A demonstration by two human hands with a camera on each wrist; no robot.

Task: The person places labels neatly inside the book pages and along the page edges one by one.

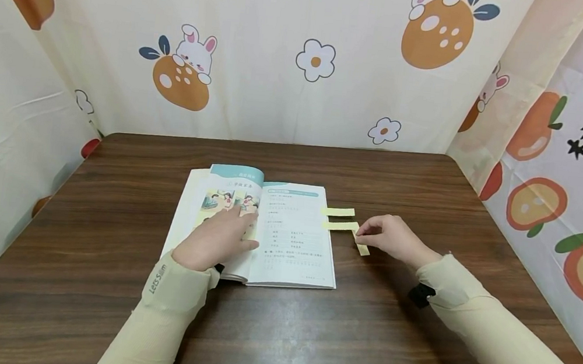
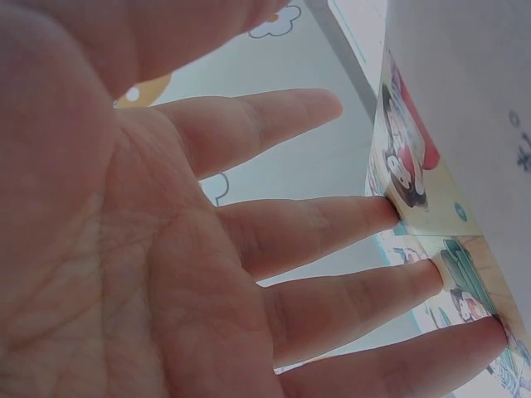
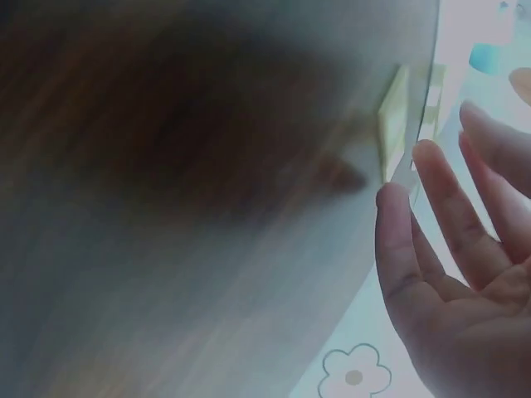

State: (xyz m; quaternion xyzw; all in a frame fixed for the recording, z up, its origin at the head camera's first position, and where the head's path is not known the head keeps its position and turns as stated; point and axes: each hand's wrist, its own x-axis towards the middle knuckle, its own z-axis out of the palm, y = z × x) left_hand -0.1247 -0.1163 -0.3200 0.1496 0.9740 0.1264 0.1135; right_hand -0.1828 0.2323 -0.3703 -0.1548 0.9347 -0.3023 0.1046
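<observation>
Open textbook (image 1: pixel 294 229) mid-bench (image 1: pixel 307 347), yellow sticky strips at its right side.
The upper strip (image 1: pixel 338 212) and middle strip (image 1: pixel 340 226) stick out past the book's right edge; the slanting strip (image 1: pixel 361 249) lies just outside it, top end by the middle strip's outer end. The right hand (image 1: pixel 394 237) pinches that slanting strip between thumb and finger; the left hand (image 1: pixel 214 238) is spread wide, fingertips on the left page (image 1: pixel 235 185). Good handling probably means steady, light pressure on the page, and a grip near the strip's end, squared to the book's edge, clear of the middle strip. Behind the bench's far edge hangs a printed curtain (image 1: pixel 257 102).
</observation>
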